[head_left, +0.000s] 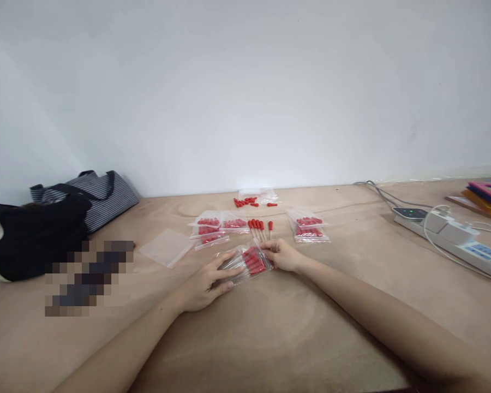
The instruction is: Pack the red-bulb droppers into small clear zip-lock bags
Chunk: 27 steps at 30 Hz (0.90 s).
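A clear plastic bag (253, 263) holding several red-tipped droppers lies on the table between my hands. My left hand (208, 281) grips its left side, with the thumb at the lower edge and the fingers over the top. Pinched in my right hand (279, 255) is the bag's right upper edge. Just beyond the bag lie several loose droppers (258, 225) with red bulbs. Filled bags are stacked to the left (208, 229) and to the right (310, 228). An empty clear bag (167, 247) lies flat to the left.
Loose red bulbs (245, 202) and a clear bag (265, 195) lie near the wall. Black (33, 234) and striped (106, 199) bags stand at left, near a pixelated dark object (92, 275). A power strip (454, 237) with cables and colored folders (489, 196) are at right.
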Tool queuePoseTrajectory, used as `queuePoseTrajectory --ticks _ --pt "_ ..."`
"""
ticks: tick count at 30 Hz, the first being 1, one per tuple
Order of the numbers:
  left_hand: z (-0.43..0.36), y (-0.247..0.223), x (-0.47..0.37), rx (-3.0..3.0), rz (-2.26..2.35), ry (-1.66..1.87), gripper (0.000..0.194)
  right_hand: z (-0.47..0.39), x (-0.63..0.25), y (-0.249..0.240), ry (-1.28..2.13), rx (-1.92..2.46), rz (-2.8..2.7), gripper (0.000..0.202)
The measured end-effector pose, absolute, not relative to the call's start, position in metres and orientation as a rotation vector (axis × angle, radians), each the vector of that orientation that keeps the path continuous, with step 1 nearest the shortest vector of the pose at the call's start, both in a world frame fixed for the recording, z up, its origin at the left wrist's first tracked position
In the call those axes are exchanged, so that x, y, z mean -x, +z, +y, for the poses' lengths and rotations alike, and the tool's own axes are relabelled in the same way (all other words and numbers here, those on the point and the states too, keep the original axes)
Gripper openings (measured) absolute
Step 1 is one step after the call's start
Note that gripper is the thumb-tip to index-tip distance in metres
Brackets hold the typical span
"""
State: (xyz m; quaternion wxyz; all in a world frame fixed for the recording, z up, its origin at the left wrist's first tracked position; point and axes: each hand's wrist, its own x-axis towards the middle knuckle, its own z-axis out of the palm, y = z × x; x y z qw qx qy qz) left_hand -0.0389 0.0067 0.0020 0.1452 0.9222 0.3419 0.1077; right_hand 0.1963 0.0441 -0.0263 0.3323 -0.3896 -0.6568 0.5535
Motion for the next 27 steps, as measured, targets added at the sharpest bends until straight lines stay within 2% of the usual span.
queuePoseTrajectory --ticks 3,6,10,13,18,20,24,27 --pt "0.007 0.001 0.039 -2.669 0.981 0.308 0.039 0.047 -0.202 -0.027 1.182 1.205 -1.765 0.018" --pt "0.008 0.002 0.039 -2.714 0.985 0.29 0.04 0.05 -0.209 -0.03 0.678 1.28 -1.834 0.017" --pt "0.009 0.003 0.039 -2.772 1.024 0.26 0.044 0.054 -0.218 -0.031 0.245 1.211 -2.122 0.036" --pt "0.011 0.003 0.041 -2.836 1.161 0.292 0.046 0.052 -0.221 -0.029 0.147 1.14 -2.262 0.038" --pt "0.013 -0.001 0.041 -2.865 1.394 0.538 0.035 0.04 -0.216 -0.026 0.162 1.099 -2.275 0.013" --pt "0.01 -0.003 0.038 -2.797 1.349 0.601 0.03 0.032 -0.211 -0.025 0.133 1.066 -2.294 0.011" --pt "0.001 -0.006 0.031 -2.649 1.284 0.595 0.042 0.023 -0.203 -0.025 -0.037 0.984 -2.368 0.012" --pt "-0.002 -0.006 0.029 -2.638 1.237 0.446 0.053 0.023 -0.204 -0.026 -0.192 0.95 -2.386 0.015"
